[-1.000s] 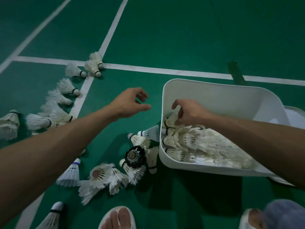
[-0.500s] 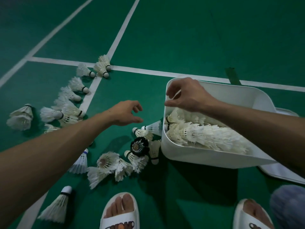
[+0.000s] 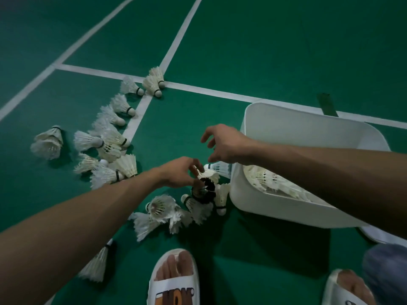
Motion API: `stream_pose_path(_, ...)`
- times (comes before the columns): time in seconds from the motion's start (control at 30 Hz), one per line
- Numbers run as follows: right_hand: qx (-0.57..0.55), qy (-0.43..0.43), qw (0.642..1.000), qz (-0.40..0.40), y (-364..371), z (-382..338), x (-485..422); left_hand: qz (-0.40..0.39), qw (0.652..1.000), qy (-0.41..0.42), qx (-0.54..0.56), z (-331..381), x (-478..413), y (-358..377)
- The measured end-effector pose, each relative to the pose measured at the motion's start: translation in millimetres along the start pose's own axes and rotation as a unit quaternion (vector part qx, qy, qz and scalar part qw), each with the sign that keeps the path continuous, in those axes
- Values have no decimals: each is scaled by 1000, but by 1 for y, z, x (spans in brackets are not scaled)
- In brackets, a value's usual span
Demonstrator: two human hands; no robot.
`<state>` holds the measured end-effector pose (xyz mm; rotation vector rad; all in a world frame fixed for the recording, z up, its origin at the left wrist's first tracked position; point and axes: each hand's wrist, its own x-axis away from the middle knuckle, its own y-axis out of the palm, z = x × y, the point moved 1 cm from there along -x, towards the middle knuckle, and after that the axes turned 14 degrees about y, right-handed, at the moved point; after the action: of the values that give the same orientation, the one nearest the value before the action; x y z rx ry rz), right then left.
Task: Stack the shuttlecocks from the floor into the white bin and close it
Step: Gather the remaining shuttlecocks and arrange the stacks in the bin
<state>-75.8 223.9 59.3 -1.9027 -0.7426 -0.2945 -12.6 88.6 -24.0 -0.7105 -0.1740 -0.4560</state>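
Many shuttlecocks [image 3: 158,208] lie loose on the floor [image 3: 264,51] left of the bin [image 3: 275,208]. Just beside its wall the left hand [image 3: 176,175] pinches a shuttlecock [image 3: 209,172]; lift gently, cork leading, and nest it inside. Beyond, the right hand [image 3: 226,144] hovers spread, empty.

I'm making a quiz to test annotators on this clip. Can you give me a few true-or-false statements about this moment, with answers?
1. The bin has shuttlecocks in it. True.
2. The right hand holds a shuttlecock. False: its fingers are spread and empty, just left of the bin.
3. The floor has been cleared. False: many shuttlecocks lie on it.
4. The left hand pinches a shuttlecock beside the bin. True.
5. The bin is closed. False: its top is open.
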Motion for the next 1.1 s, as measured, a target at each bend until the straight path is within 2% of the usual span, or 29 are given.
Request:
stream_pose_path(0.1,46,29,998,-34,0,4,-6,15,999,8,-31,-11,-1,2)
stream_pose_path(0.2,78,56,993,-67,0,6,-13,68,997,11,-32,-19,-1,-9)
stream_pose_path(0.3,68,88,988,-107,-2,3,-24,104,994,14,-14,-29,1,-21)
stream_pose_path(0.37,77,88,986,-121,2,-2,-31,84,996,15,4,-36,2,-21)
stream_pose_path(0.53,165,74,977,-111,15,-4,-47,23,997,18,-64,-47,1,-11)
stream_pose_path(0.6,169,94,974,-119,16,-1,-52,58,995,15,-78,-50,3,-10)
stream_pose_path(0.67,158,115,973,-126,15,2,-58,121,988,42,-89,-46,6,-11)
stream_pose_path(0.73,141,132,972,-134,15,4,-63,145,985,77,-61,-42,6,-8)
stream_pose_path(0.8,138,144,970,-140,15,6,-67,94,991,94,2,-40,5,-1)
stream_pose_path(0.83,138,149,969,-143,15,6,-69,52,994,99,0,-40,4,3)
stream_pose_path(0.9,139,156,968,-137,14,7,-70,-28,989,111,-92,-41,1,10)
stream_pose_path(0.97,141,158,970,-120,12,7,-70,-69,975,115,-174,-38,-2,9)
stream_pose_path(1.1,164,153,969,-103,10,7,-67,-137,947,147,-249,-30,-11,1)
